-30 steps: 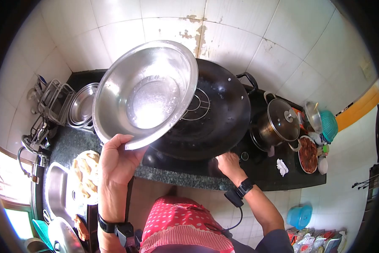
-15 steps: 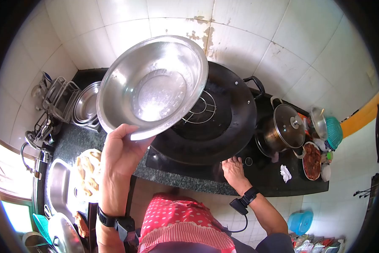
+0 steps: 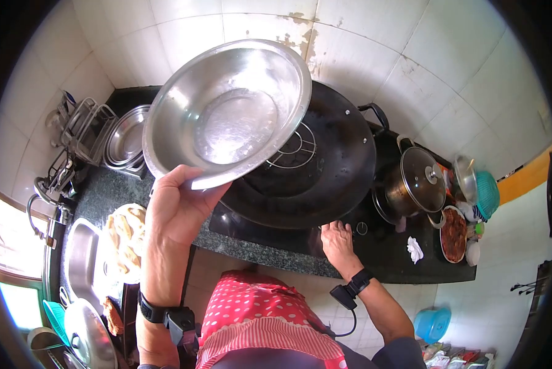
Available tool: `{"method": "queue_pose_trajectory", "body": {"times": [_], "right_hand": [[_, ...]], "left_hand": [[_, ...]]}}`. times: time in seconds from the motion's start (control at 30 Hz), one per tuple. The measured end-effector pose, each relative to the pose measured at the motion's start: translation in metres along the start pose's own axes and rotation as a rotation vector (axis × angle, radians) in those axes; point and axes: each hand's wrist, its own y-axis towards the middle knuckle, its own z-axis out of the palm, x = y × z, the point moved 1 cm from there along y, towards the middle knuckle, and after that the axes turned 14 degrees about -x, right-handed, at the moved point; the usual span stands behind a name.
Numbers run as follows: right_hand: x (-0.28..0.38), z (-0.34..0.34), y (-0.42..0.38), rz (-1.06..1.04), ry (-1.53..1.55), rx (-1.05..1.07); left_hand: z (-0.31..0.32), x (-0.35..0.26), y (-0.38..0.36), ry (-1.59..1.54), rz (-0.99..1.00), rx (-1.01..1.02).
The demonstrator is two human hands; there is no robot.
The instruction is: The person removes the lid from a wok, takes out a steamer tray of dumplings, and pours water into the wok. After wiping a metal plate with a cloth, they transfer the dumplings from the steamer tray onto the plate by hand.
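My left hand (image 3: 181, 206) grips the near rim of a large steel basin (image 3: 236, 126), thumb inside. The basin is tilted towards me, looks empty, and hangs over the left part of a black wok (image 3: 343, 166). Inside the wok stands a round wire rack (image 3: 300, 147), partly hidden by the basin. My right hand (image 3: 337, 241) is at the front of the black stove top (image 3: 380, 261), just below the wok's near edge and left of a round knob (image 3: 362, 229). Its fingers are curled together, and whatever lies under them is hidden.
A lidded pot (image 3: 417, 184) stands right of the wok, beside a dish of reddish food (image 3: 453, 237) and a crumpled white tissue (image 3: 415, 249). At left are a sink (image 3: 82, 255), a plate of pale food pieces (image 3: 127, 240), stacked steel bowls (image 3: 127, 141) and a wire rack (image 3: 88, 132).
The view has shifted slightly, so the wok and stove sit a little higher. The basin appears slightly higher and farther right, still in my left hand. My right hand's fingers look more drawn together.
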Motion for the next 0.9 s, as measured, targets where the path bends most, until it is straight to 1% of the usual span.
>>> {"method": "queue_pose_trajectory", "body": {"times": [0.07,0.17,0.2,0.27,0.4,0.43,0.47,0.53,0.6,0.67,0.7,0.8,0.9], "right_hand": [[0.0,0.002,0.002,0.034,-0.004,0.179],[0.001,0.0,0.003,0.041,-0.006,0.229],[0.001,0.001,0.002,0.035,-0.004,0.229],[0.001,0.002,0.0,0.001,-0.035,0.004],[0.001,0.002,-0.001,-0.008,-0.029,0.007],[0.001,0.004,-0.002,0.021,-0.003,0.054],[0.001,0.003,-0.001,0.009,0.0,0.055],[0.0,0.001,0.0,0.041,0.029,0.119],[0.0,0.0,0.001,0.026,0.037,0.133],[0.001,-0.004,0.002,0.024,0.014,0.151],[0.001,-0.004,0.003,0.052,0.038,0.214],[0.003,-0.005,0.002,0.059,0.05,0.144],[0.002,0.0,0.003,0.06,0.045,0.153]], "left_hand": [[-0.001,0.0,0.002,-0.003,0.015,0.012],[-0.002,0.001,0.001,-0.002,0.024,0.025],[-0.002,0.001,0.001,0.0,0.019,0.028],[-0.002,0.002,0.0,0.009,0.029,0.026],[0.0,0.005,-0.003,0.017,0.023,0.027],[0.0,0.005,-0.005,0.013,0.021,0.042],[0.001,0.005,-0.007,0.004,0.026,0.034],[0.004,0.008,-0.012,0.033,0.068,0.021],[0.003,0.009,-0.01,0.04,0.091,0.039],[0.003,0.011,-0.007,-0.015,0.074,0.004],[0.005,0.012,-0.008,-0.012,0.071,-0.04],[-0.005,0.016,-0.006,0.009,0.092,-0.037],[-0.011,0.017,-0.007,0.026,0.103,-0.004]]}}
